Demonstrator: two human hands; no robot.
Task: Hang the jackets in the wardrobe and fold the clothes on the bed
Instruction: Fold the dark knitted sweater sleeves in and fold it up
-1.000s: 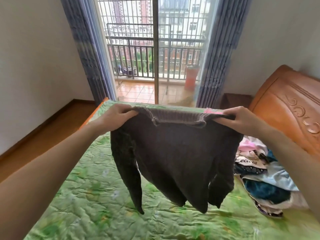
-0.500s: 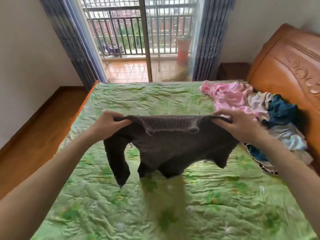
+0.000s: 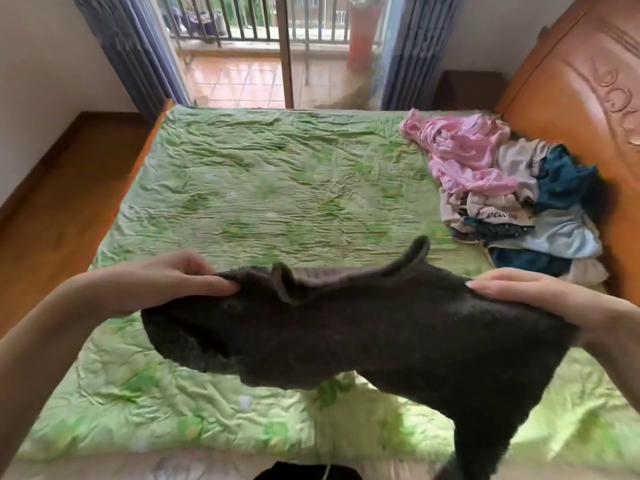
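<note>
Sweater [image 3: 346, 334] spans between your grips, long axis left to right: your left hand [image 3: 166, 282] pinches one shoulder, your right hand [image 3: 533, 296] lies over the other, fingers nearly straight. Its body hangs below both, just above the bed [image 3: 259, 188], probably ready for lowering flat.

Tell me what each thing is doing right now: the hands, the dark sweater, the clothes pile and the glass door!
left hand: grips the sweater's top edge
right hand: holds the other end
dark sweater: spread out, held over the bed, unfolded
clothes pile: crumpled, unfolded, by the headboard
bed cover: wrinkled
glass door: cannot tell if open or shut
</note>
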